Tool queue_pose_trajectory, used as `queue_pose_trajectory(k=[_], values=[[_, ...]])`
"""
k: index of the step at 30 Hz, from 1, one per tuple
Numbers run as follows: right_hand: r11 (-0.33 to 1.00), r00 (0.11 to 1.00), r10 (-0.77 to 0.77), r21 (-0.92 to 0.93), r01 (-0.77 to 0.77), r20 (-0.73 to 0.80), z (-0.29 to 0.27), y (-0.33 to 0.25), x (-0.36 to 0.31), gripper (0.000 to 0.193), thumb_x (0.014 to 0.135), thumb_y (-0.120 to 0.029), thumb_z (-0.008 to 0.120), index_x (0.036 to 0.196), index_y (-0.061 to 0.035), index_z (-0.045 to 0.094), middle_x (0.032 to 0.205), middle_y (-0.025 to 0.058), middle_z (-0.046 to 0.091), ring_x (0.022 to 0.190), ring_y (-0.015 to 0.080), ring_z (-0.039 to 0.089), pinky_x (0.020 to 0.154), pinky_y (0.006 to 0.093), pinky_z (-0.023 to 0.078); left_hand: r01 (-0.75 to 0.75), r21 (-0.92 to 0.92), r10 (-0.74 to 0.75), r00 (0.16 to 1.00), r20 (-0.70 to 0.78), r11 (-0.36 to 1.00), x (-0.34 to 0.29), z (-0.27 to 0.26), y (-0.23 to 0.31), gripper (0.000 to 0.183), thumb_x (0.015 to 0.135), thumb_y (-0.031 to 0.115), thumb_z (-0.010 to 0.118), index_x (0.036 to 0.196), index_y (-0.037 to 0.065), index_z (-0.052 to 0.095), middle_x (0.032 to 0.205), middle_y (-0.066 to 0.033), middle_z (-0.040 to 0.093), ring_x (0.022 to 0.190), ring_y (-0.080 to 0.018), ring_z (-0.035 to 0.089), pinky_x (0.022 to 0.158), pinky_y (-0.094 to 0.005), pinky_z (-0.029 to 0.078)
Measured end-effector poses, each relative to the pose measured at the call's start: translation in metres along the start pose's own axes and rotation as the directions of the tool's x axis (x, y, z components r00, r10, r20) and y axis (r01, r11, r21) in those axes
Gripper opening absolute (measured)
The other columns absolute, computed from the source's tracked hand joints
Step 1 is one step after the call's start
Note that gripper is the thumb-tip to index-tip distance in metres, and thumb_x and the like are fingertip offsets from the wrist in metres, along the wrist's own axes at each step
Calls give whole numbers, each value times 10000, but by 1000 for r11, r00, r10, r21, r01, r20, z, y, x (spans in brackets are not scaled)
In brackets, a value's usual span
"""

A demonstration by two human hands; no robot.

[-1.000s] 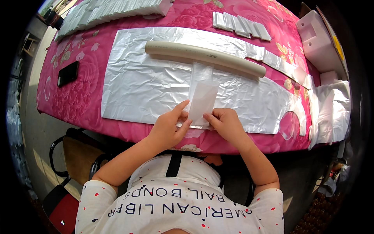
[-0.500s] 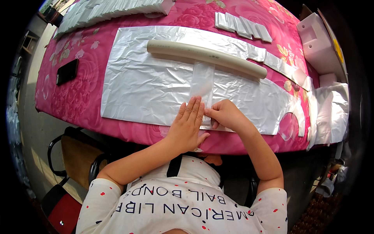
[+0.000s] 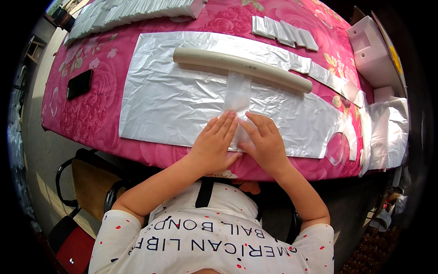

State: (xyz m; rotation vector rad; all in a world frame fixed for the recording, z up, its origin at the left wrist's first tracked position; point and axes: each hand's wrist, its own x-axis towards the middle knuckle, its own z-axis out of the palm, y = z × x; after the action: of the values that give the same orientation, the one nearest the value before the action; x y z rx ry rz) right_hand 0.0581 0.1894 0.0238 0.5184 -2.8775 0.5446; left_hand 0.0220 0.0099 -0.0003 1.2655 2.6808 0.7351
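A flat stack of white plastic bags [image 3: 169,109] lies in front of me, its handle ends toward the right. A long beige pipe [image 3: 242,67] rests across the stack's far half. From under the pipe, a narrow folded strip of translucent plastic [image 3: 238,91] runs toward me. My left hand [image 3: 214,142] lies flat over the strip's near end, fingers stretched out. Beside it, my right hand [image 3: 265,142] is open with fingers spread, its fingertips on or just above the strip's right edge. The strip's near end is partly hidden by my hands.
The table has a pink floral cloth [image 3: 150,153]. A black phone [image 3: 79,84] lies at the left. Folded white bundles [image 3: 137,11] line the far left, with a smaller row [image 3: 285,32] at far right. A white foam box [image 3: 370,50] and loose bags [image 3: 388,132] occupy the right end.
My right hand has opened from a closed pinch at the strip's edge and now lies with fingers spread. My left hand stays flat on the strip, nearly unmoved.
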Motion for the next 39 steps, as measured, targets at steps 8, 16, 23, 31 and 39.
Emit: queue_pose_trajectory(k=[8,16,23,31,39], values=[[981,968,-180,108,163,174,0,28,22,563,744,-212,654,1252,-49,474,1309,112,464,1232,262,415,1053,396,301,-119,-42,115,990,-77,992,4,-11,-16,528,750,213,637,1181,-52,484,1242,-188,492,1196,-309,442,988,-398,370],[960,981,-148,256,112,123,2,40,26,411,738,-7,501,1145,-26,554,1247,111,524,1186,261,460,1033,409,314,-350,73,355,931,-82,934,0,-16,-28,322,719,62,589,1031,-16,576,1103,-130,580,1014,-264,573,846,-357,491],[955,989,-115,284,83,97,1,38,30,402,708,66,479,1082,-29,590,1206,83,561,1148,249,493,1028,407,322,-447,89,454,887,-82,890,1,-23,-26,205,692,79,603,880,1,593,965,-93,606,881,-232,594,779,-342,503],[954,991,-100,291,70,88,3,38,30,407,701,72,480,1077,-33,594,1202,76,565,1146,250,495,1026,397,329,-437,40,439,894,-89,899,-6,-22,-32,181,674,75,606,841,5,604,918,-81,604,843,-220,592,745,-319,504],[953,993,-77,298,46,92,2,37,30,386,718,75,477,1063,-41,604,1188,69,575,1139,238,503,1020,390,338,-377,-29,378,924,54,926,-1,-33,-34,188,678,72,592,857,22,621,945,-52,607,876,-204,583,721,-289,508]])
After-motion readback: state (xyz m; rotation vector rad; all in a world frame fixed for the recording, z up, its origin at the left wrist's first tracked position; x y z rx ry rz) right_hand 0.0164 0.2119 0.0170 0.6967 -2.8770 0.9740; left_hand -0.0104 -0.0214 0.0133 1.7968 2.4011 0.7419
